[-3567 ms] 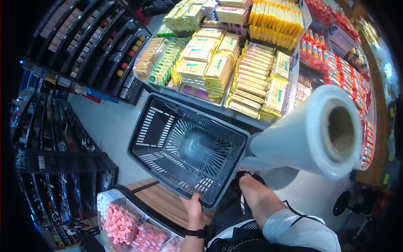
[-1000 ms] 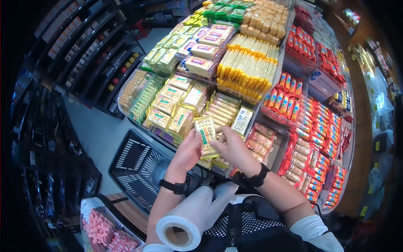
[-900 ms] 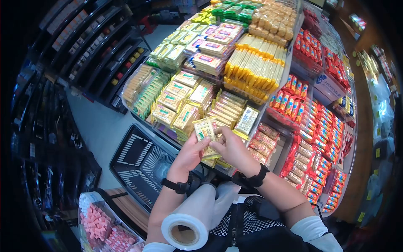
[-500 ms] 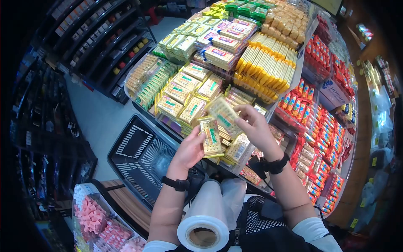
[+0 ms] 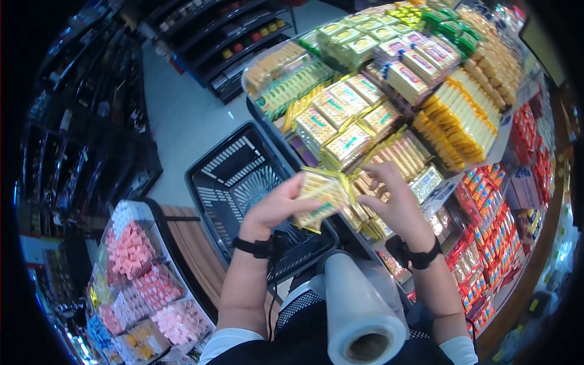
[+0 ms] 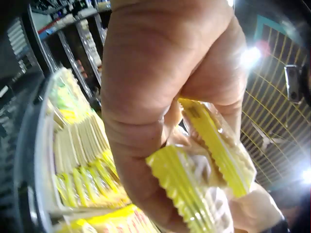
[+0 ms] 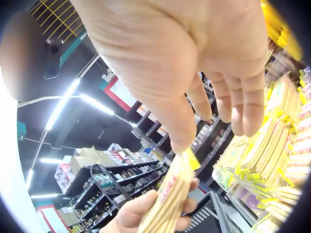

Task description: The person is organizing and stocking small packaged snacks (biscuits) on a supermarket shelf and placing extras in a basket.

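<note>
The left hand (image 5: 277,210) grips a small stack of yellow-edged biscuit packs (image 5: 321,198) above the basket's right side. Its thumb lies over the top pack. The left wrist view shows crimped wrapper ends (image 6: 214,145) between the fingers of the left hand (image 6: 160,73). Just right of the stack is the right hand (image 5: 398,204), its fingers spread and slightly bent, gripping nothing. In the right wrist view the thumb tip of the right hand (image 7: 194,63) is at the upper end of the held packs (image 7: 167,199); whether it touches them I cannot tell.
A dark shopping basket (image 5: 204,198) sits below and left of the hands. Bins of biscuits (image 5: 347,143) and red-wrapped snacks (image 5: 486,225) fill the display. A plastic roll (image 5: 362,304) stands close to the body. Pink sweets (image 5: 131,249) lie at lower left, shelves (image 5: 234,45) beyond.
The pack that the right hand held half a second ago has left it, and the left hand now holds a stack. The view has turned, shifting the display rightward.
</note>
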`<state>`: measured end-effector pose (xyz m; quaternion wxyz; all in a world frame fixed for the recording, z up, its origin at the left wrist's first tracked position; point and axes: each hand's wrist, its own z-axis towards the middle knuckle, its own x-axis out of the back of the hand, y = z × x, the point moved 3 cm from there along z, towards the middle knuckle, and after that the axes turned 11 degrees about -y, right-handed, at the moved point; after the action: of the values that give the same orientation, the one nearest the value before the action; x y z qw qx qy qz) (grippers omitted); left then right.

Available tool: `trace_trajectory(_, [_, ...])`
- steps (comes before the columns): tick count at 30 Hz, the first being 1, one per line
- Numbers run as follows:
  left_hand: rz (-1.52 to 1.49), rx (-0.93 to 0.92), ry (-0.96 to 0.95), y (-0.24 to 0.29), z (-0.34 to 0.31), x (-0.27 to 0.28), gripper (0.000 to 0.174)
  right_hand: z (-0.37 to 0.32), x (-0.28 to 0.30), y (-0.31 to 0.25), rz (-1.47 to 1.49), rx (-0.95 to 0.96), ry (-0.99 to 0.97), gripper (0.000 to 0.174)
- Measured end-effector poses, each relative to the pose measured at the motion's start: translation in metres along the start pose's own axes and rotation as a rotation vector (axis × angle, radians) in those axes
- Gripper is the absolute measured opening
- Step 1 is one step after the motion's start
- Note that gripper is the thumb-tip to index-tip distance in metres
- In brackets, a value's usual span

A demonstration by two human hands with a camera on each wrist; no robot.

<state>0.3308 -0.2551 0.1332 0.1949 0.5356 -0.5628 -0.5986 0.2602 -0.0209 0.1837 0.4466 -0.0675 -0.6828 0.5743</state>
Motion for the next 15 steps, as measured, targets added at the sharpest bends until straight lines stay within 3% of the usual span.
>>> trace_trajectory(3, [-0.212, -0.213, 0.327, -0.038, -0.058, 0.054, 0.057, -0.01, 0.005, 0.0, 0.015, -0.101, 0.065, 0.04])
trace_trajectory(5, [-0.314, -0.187, 0.565, -0.09, -0.089, 0.094, 0.056, -0.02, 0.009, 0.006, 0.035, -0.141, 0.077, 0.039])
trace_trajectory(6, [-0.324, -0.189, 0.567, -0.115, -0.095, 0.107, 0.056, -0.025, 0.012, 0.01, 0.059, -0.178, 0.098, 0.039])
trace_trajectory(8, [-0.164, 0.187, 0.744, -0.164, -0.103, 0.133, 0.052, -0.03, 0.015, 0.01, 0.048, -0.177, 0.092, 0.038])
trace_trajectory(11, [-0.049, 0.322, 0.424, -0.215, -0.072, 0.141, 0.043, -0.034, 0.015, 0.005, 0.01, -0.18, 0.092, 0.038])
trace_trajectory(12, [0.057, 0.437, 0.315, -0.246, -0.063, 0.149, 0.048, -0.033, 0.014, 0.002, -0.004, -0.178, 0.077, 0.037])
trace_trajectory(14, [0.493, 0.733, 0.337, -0.249, -0.042, 0.134, 0.054, -0.037, 0.018, -0.001, -0.041, -0.188, 0.093, 0.036])
trace_trajectory(15, [0.626, 0.79, 0.286, -0.26, -0.031, 0.134, 0.059, -0.04, 0.02, 0.0, -0.094, -0.178, 0.084, 0.035])
